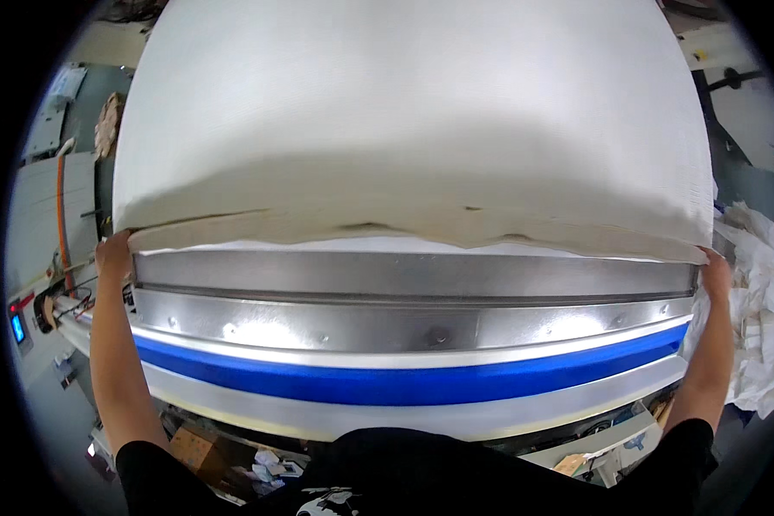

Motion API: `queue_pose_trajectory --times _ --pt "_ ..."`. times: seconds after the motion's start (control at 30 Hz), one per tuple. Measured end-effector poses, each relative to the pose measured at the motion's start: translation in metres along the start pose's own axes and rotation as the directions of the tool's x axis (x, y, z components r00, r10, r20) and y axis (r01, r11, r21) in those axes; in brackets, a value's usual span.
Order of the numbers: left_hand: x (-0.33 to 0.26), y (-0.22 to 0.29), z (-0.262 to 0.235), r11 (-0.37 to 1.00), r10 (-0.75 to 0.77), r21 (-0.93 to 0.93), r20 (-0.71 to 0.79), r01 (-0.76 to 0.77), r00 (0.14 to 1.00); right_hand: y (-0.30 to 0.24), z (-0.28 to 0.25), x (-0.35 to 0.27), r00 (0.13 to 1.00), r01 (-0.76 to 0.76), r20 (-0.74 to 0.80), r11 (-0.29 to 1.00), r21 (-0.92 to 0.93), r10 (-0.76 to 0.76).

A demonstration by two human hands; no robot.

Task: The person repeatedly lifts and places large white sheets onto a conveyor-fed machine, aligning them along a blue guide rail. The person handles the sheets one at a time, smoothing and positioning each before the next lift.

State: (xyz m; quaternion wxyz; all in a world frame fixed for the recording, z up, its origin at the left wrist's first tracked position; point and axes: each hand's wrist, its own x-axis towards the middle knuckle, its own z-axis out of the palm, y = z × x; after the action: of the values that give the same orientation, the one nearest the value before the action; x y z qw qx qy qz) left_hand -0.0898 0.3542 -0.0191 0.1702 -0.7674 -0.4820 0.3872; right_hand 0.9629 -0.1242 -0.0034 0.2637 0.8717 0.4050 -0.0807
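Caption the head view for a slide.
Left fingers and right fingers hold a white sheet by its near edge, beyond a metal panel and blue band.

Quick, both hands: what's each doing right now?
Left hand: closed, holding the white sheet at its near left corner.
Right hand: closed, holding the sheet's near right corner.

White cloth (421, 103) lies across a metal-fronted bench (421, 273) with a blue strip (421, 387).
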Motion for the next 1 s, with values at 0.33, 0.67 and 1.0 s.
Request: queue_pose_trajectory --times 0.33,0.67,1.0 --pt "-0.078 -0.035 -0.071 0.950 -0.036 -0.307 0.071 0.056 0.997 0.128 -0.029 -0.075 0.979 0.159 -0.118 0.986 -0.044 -0.163" --pt "-0.196 0.028 0.051 0.980 0.153 0.006 0.618 -0.198 0.771 0.078 0.039 -0.187 0.901 0.269 0.394 0.945 -0.186 -0.178" --pt "-0.186 0.070 0.089 0.951 0.208 0.011 0.715 -0.308 0.667 0.057 0.082 -0.209 0.838 0.363 0.523 0.875 -0.319 -0.157"
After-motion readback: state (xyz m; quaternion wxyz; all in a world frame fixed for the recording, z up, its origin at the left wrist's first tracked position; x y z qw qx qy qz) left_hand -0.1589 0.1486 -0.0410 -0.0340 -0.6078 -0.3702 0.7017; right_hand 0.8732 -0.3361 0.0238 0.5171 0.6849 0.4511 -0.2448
